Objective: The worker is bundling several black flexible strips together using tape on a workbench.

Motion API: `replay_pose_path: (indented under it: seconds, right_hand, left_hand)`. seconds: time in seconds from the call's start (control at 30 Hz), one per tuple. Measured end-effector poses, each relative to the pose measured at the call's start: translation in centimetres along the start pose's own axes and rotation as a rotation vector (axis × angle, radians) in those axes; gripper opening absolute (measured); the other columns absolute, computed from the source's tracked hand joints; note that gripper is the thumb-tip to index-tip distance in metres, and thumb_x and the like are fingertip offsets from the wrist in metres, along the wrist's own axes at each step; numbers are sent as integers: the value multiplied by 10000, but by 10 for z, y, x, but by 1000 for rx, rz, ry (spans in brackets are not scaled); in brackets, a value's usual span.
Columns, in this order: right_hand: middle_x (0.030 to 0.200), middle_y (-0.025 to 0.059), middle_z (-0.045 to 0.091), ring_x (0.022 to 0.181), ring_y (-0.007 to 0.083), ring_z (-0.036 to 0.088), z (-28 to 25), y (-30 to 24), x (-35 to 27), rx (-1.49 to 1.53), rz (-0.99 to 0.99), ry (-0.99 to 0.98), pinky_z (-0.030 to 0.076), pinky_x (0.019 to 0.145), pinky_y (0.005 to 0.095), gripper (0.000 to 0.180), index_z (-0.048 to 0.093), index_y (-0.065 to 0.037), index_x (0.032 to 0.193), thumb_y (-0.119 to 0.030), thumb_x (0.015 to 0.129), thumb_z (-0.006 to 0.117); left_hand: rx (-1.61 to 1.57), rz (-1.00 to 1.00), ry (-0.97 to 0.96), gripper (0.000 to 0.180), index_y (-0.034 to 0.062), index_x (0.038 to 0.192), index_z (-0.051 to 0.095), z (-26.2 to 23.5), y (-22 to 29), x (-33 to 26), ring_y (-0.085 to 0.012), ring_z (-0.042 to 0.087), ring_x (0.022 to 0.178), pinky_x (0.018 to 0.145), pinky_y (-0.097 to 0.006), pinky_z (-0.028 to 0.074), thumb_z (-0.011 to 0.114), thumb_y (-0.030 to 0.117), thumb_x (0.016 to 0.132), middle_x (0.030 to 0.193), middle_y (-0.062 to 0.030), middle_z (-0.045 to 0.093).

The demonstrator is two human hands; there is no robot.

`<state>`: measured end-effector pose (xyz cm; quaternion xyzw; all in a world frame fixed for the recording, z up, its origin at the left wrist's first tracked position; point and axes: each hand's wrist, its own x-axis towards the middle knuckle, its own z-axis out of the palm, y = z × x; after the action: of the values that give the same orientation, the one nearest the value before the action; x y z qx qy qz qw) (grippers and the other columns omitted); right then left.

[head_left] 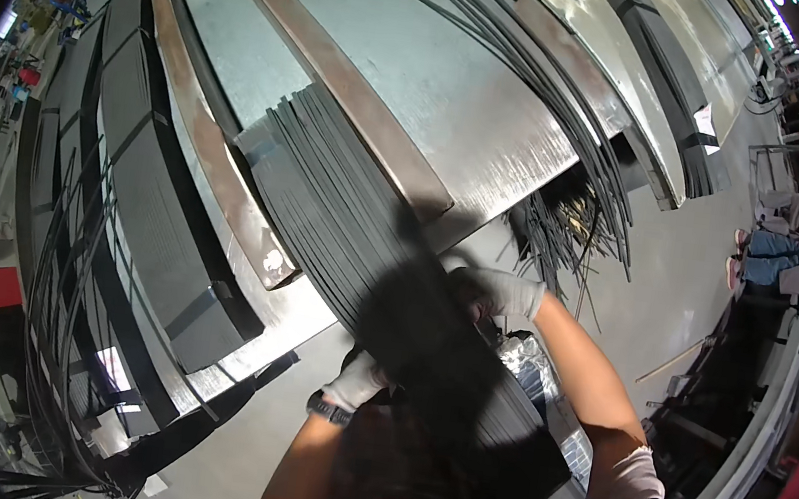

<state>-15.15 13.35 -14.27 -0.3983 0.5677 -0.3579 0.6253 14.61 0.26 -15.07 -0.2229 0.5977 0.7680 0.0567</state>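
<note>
A thick bundle of long dark grey strips (335,201) runs from the metal table toward my body, between two brown metal bars. Its near part lies in shadow and extends past the table edge. My left hand (361,382), in a pale glove with a dark watch at the wrist, grips the bundle's left side, its fingers partly hidden beneath. On the opposite side my right hand (503,293), also gloved, holds the bundle's edge, its fingertips in shadow. The far strip ends are slightly uneven.
Brown bars (328,63) divide the metal table (243,57). Strapped stacks of grey strips (159,198) lie at the left. Loose thin strips (543,77) hang over the right edge, above a heap of strip ends (575,222). Another person (781,261) is at the far right.
</note>
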Motion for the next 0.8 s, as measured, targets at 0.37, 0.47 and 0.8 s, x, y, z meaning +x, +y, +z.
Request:
replay_pose_path:
  seconds: [0.37, 0.47, 0.8]
  right_hand:
    - [1315, 107, 541, 1197, 172, 495, 22, -24, -32, 439, 144, 10, 405, 1022, 315, 872, 361, 17, 1445, -486, 829, 717]
    - [1397, 140, 478, 1286, 207, 440, 24, -28, -28, 397, 62, 41, 365, 1067, 328, 913, 341, 17, 1457, -558, 836, 682]
    - [1413, 235, 354, 1298, 533, 289, 171, -147, -55, -1196, 55, 448, 243, 956, 772, 623, 549, -210, 1327, -491, 779, 647]
  left_hand:
    - [247, 142, 99, 383, 32, 1246, 597, 27, -120, 39, -244, 489, 1229, 1060, -411, 376, 511, 291, 978, 1332, -168, 528]
    - [113, 110, 45, 377, 31, 1247, 596, 25, -124, 43, -243, 501, 1218, 1051, -410, 389, 504, 280, 979, 1320, -166, 538]
    - [-600, -23, 251, 360, 29, 1248, 592, 28, -144, 27, -239, 541, 1181, 1021, -407, 431, 481, 245, 982, 1281, -159, 572]
